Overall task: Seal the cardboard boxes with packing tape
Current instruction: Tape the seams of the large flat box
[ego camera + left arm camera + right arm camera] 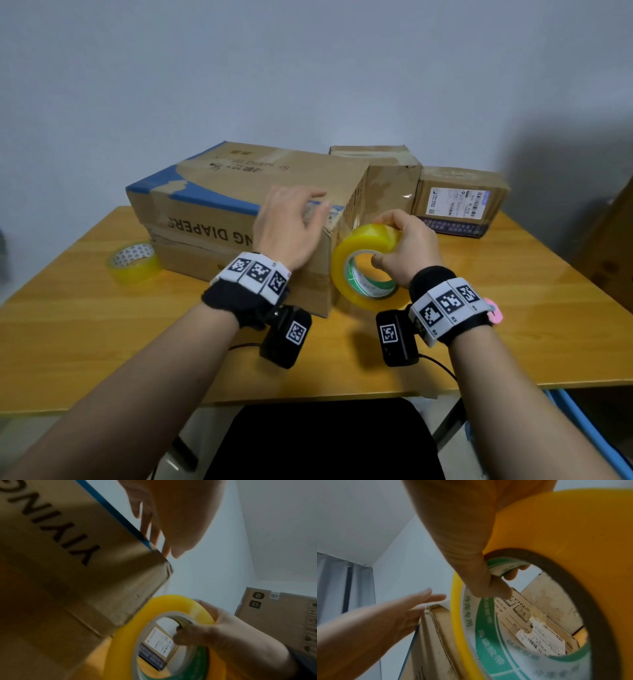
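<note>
A large diaper cardboard box (212, 205) lies on the wooden table (102, 342). My left hand (298, 219) rests flat on its top near the front right corner, fingers straight (154, 524). Just right of that corner my right hand (404, 243) grips a yellow packing tape roll (356, 270) held upright, thumb inside the core (488, 585) and fingers over the outer rim. A thin clear strip seems to run from the roll up to the box corner (164, 563) under my left fingers.
A second, smaller tape roll (133, 262) lies on the table left of the big box. Two smaller taped boxes (390, 178) (459, 202) stand behind on the right. Another cardboard box (613, 246) stands beyond the table's right edge. A black chair seat (325, 442) is below.
</note>
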